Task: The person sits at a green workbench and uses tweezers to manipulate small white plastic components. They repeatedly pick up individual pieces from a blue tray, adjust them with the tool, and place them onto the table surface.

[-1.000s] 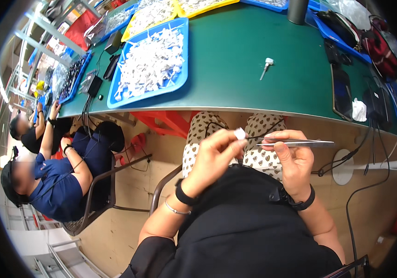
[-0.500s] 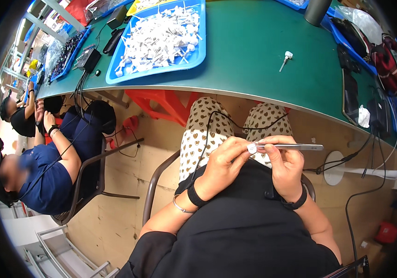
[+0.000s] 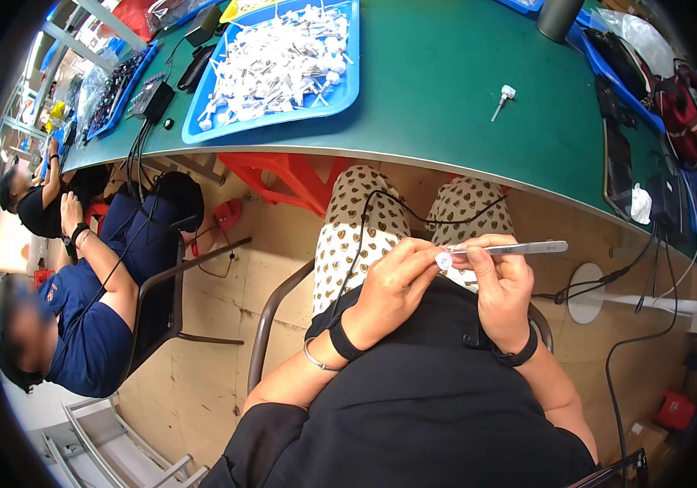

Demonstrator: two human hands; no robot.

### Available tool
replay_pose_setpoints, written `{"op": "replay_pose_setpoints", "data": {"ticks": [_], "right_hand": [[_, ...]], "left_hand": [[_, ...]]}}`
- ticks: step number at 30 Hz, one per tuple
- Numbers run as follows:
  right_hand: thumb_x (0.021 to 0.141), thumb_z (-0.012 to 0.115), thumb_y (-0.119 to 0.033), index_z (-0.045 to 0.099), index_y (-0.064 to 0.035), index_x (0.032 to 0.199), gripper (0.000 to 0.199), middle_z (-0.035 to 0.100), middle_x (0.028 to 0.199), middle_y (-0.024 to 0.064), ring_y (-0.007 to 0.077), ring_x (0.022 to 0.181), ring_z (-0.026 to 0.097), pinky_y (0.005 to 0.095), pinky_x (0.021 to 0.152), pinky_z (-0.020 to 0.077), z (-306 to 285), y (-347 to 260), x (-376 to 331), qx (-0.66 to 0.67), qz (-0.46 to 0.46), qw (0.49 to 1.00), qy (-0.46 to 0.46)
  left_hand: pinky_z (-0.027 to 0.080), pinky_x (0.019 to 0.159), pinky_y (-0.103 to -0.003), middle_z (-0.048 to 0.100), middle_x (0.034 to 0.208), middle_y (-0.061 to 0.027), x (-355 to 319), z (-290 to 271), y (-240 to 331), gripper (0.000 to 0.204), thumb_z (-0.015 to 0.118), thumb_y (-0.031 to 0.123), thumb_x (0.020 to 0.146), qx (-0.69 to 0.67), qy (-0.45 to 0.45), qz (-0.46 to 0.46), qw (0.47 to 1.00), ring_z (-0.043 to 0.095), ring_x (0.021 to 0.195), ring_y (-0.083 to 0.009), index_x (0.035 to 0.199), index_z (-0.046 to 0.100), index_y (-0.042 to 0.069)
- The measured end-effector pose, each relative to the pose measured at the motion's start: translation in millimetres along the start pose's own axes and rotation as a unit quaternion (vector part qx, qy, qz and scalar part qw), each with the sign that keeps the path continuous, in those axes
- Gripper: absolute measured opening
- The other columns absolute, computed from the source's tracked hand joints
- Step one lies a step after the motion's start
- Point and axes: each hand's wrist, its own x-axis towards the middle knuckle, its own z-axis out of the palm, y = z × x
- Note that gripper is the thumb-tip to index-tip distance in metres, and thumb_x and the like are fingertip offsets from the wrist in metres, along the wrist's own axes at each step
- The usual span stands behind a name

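Over my lap, my left hand (image 3: 397, 283) pinches a small white round part (image 3: 444, 260) between thumb and fingertips. The fingers of my right hand (image 3: 501, 289) are closed around metal tweezers (image 3: 531, 247), whose back end sticks out to the right. Their tips point left at the white part; whether they touch it is too small to see. On the green table (image 3: 430, 81) in front of me lies a single white piece with a thin stem (image 3: 505, 99). A blue tray (image 3: 350, 85) heaped with similar white pieces (image 3: 275, 65) stands left of it.
A person in a dark blue shirt (image 3: 92, 325) sits to my left. Black cables (image 3: 139, 154) hang off the table's left part. At the right lie a dark phone-like slab (image 3: 617, 167), a crumpled white tissue (image 3: 640, 203) and a dark red bag (image 3: 690, 114). A red stool (image 3: 283, 179) stands under the table.
The tweezers' back end has tilted up slightly, while both hands stay nearly in place. The person on the left has shifted their head and arm.
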Motion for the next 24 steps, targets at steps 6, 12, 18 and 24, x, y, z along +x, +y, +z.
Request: {"op": "replay_pose_setpoints", "data": {"ticks": [6, 12, 18, 24], "right_hand": [[0.106, 0.058, -0.01, 0.057, 0.0037, 0.109, 0.014, 0.072, 0.1, 0.015, 0.0195, 0.09, 0.074, 0.0326, 0.084, 0.062, 0.2, -1.5, 0.0, 0.018, 0.031, 0.999, 0.007], [0.106, 0.058, -0.01, 0.057, 0.0037, 0.108, 0.014, 0.071, 0.098, 0.0135, 0.0184, 0.088, 0.073, 0.0319, 0.083, 0.0618, -1.6, 1.0, -1.2, -0.011, 0.021, 1.0, 0.006], [0.105, 0.058, -0.005, 0.059, 0.0049, 0.106, 0.01, 0.072, 0.093, 0.0105, 0.0162, 0.086, 0.074, 0.0297, 0.081, 0.0632, -2.9, 1.5, -0.3, -0.016, 0.011, 1.0, 0.004], [0.102, 0.062, -0.003, 0.063, 0.004, 0.1, 0.007, 0.071, 0.091, 0.0099, 0.0164, 0.078, 0.072, 0.0294, 0.071, 0.0597, -1.7, -0.4, 0.7, -0.09, -0.02, 0.996, -0.003]], "left_hand": [[0.057, 0.073, -0.037, 0.07, 0.101, -0.0125, -0.4, -1.1, 3.0, 0.028, 0.074, -0.005, 0.084, 0.026, -0.015, -0.005, 1.0, 0.069, 0.088, -0.0301, 0.111, 0.07, 0.002], [0.057, 0.071, -0.036, 0.07, 0.099, -0.0122, -1.8, 1.6, 0.6, 0.027, 0.074, -0.006, 0.084, 0.032, -0.013, 0.001, 0.999, 0.07, 0.085, -0.03, 0.109, 0.07, 0.002], [0.057, 0.07, -0.036, 0.07, 0.096, -0.0117, -2.8, 2.7, 0.2, 0.024, 0.074, -0.006, 0.085, 0.013, -0.018, -0.009, 1.0, 0.07, 0.082, -0.0291, 0.107, 0.071, 0.002], [0.057, 0.068, -0.036, 0.068, 0.095, -0.0106, -3.2, 4.2, -2.0, 0.022, 0.073, -0.005, 0.085, 0.009, -0.016, -0.004, 1.0, 0.069, 0.081, -0.0287, 0.105, 0.071, 0.003]]}}
